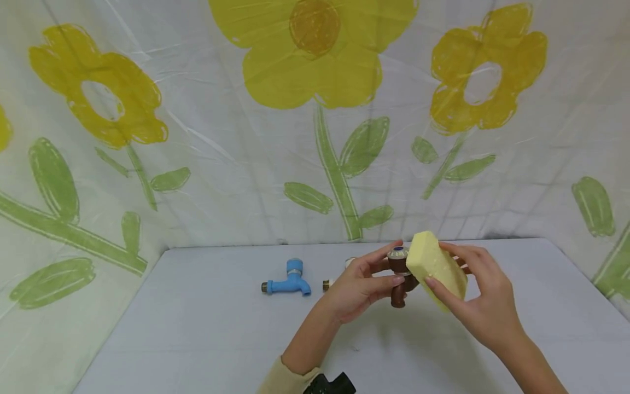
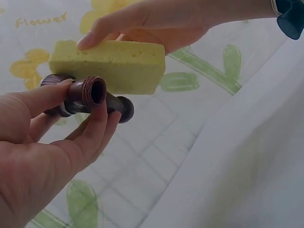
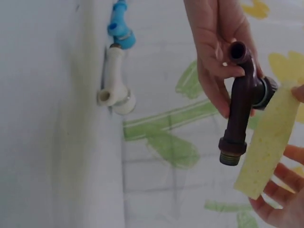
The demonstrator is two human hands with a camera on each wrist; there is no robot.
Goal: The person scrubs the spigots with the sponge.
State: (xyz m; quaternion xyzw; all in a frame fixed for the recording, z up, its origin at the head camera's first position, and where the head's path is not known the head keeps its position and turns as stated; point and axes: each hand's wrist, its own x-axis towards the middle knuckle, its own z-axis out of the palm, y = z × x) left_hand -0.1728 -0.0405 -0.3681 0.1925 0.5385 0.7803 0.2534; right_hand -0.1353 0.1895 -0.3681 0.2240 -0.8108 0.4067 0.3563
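Note:
In my left hand [image 1: 351, 290] I hold a dark brown tap [image 3: 241, 109] above the table, pinched between thumb and fingers. Its round knob, silver-ringed with a blue dot on top, faces up in the head view, and its threaded inlet shows in the right wrist view. My right hand [image 1: 484, 295] grips a yellow sponge block [image 1: 435, 268] by its sides, thumb on one face and fingers on the other. The sponge lies right against the tap's knob, overlapping part of the tap in the head view.
A blue tap [image 1: 290, 280] stands on the white table [image 1: 197, 328] left of my hands. Beside it is a white tap [image 3: 115, 83], mostly hidden behind my left hand in the head view. A flower-printed sheet [image 1: 221, 164] hangs behind the table.

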